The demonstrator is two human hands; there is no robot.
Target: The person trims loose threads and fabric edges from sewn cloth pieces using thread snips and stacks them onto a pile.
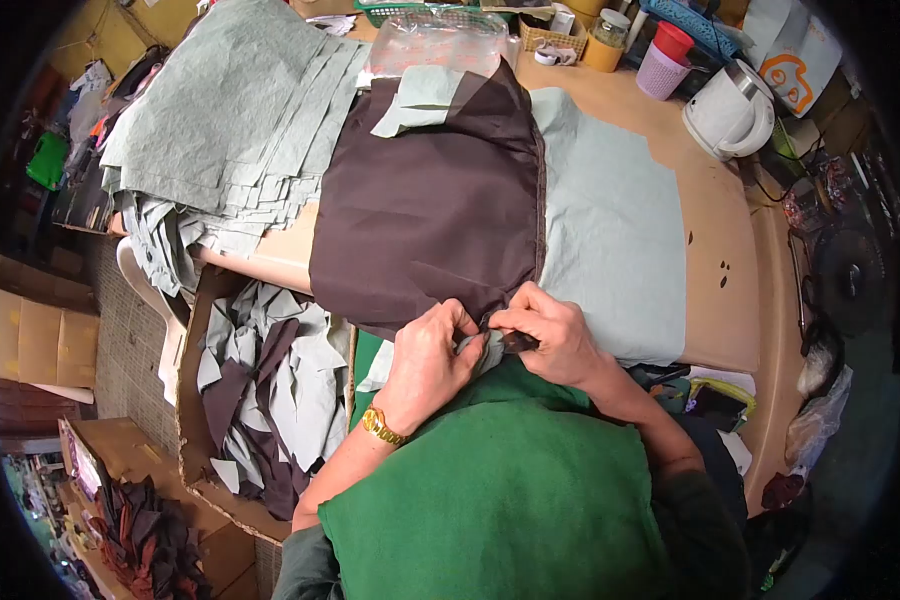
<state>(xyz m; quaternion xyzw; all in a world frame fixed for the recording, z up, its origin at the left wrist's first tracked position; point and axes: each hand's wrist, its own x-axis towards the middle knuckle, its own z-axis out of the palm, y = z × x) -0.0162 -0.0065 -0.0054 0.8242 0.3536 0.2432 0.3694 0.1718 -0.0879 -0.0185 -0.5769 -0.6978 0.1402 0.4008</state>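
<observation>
A dark brown fabric piece [430,200] lies over the table's near edge, with a pale grey-green layer folded over its top. My left hand [435,350], with a gold watch [382,427] on the wrist, pinches the lower edge of the brown fabric. Close beside it, my right hand [550,330] is closed at the fabric's lower right corner. A small dark bit shows under its fingers; whether that is cloth or a tool I cannot tell. Pale lining shows between the two hands. To the right, a pale grey-green sheet [610,230] lies flat.
Stacked pale cloth sheets [220,100] cover the table's left. Below them, a cardboard box [195,440] holds fabric scraps. A clear plastic bag pile [435,45], a pink cup [662,72] and a white kettle [728,112] stand along the back.
</observation>
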